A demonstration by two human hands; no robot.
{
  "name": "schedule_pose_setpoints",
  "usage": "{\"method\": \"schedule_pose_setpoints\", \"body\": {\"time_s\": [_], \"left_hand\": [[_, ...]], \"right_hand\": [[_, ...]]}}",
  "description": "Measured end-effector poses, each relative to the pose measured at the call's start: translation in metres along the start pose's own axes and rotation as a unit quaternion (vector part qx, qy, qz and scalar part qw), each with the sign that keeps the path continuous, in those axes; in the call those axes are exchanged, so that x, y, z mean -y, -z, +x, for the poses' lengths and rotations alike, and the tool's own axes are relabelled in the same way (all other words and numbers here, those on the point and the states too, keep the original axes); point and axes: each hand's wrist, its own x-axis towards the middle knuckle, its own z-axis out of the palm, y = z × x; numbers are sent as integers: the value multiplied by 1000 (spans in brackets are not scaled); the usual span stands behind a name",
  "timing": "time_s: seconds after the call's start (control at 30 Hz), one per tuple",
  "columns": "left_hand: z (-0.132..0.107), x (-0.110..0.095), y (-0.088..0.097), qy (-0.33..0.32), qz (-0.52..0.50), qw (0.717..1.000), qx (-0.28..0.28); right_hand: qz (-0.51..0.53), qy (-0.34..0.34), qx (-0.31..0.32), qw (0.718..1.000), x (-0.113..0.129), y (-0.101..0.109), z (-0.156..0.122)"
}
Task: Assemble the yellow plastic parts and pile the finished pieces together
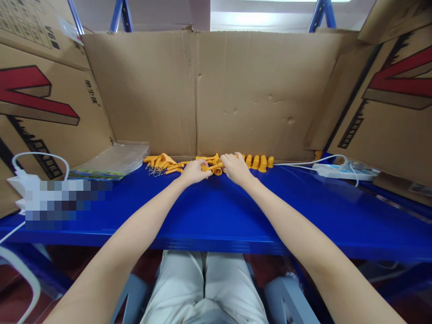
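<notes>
My left hand (195, 173) is closed around one end of a slim yellow plastic piece (213, 167), low over the back of the blue table. The fingers of my right hand (234, 168) bend over its other end and hide part of it. Behind and between my hands lie more yellow parts (212, 158), some with twisted stems and round flared ends. To the right, several yellow cup-shaped pieces (259, 163) stand in a row. Left of my left hand is a pile of yellow parts (161, 159), with small metal hooks or chain links (156, 171) in front.
Cardboard (249, 94) walls in the blue table (216, 211) at the back and sides. Clear plastic bags (113, 158) lie at the left, near a white plug with a cable (25, 180). A white power strip (340, 171) lies at the right.
</notes>
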Motion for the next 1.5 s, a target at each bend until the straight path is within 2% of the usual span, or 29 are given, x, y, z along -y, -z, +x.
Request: {"method": "schedule_pose_setpoints", "body": {"time_s": [0.3, 0.53, 0.83, 1.17, 1.33, 1.5], "left_hand": [[-5, 1, 6, -21, 90, 995, -31], [-5, 0, 5, -15, 91, 996, -18], [-3, 10, 6, -33, 124, 991, -23], [0, 8, 7, -22, 120, 992, -31], [2, 15, 10, -11, 141, 989, -32], [6, 33, 17, 47, 144, 987, -50]], "right_hand": [[65, 47, 49, 996, -9, -11, -2], [25, 24, 9, 999, -6, 1, -1], [106, 45, 77, 990, -10, -16, -4], [36, 29, -36, 998, -8, -2, -1], [51, 17, -16, 998, -10, -3, -1], [69, -25, -10, 997, -18, -7, -3]]}}
